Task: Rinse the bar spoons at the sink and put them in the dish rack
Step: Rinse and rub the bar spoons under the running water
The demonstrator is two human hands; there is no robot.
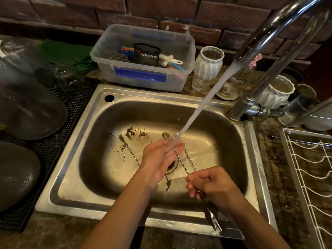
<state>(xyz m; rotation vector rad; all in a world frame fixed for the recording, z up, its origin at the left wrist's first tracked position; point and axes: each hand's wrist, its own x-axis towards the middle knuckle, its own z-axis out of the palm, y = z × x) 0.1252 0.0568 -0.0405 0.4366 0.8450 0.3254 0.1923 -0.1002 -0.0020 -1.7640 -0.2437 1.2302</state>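
One twisted bar spoon [181,165] runs diagonally from its bowl under the water stream [203,103], across the flat, outstretched left hand [161,159], back to the right hand [213,186] pinching its stem, nearer the dish rack [305,169].

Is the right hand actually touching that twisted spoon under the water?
Touching. The head view shows the right hand with fingers curled round the spoon, its twisted shaft running up from the grip toward the open left hand in the stream.

Bar kitchen: steel sink [86,178], brick wall [143,8], bar mat [75,112] (glasses draining).
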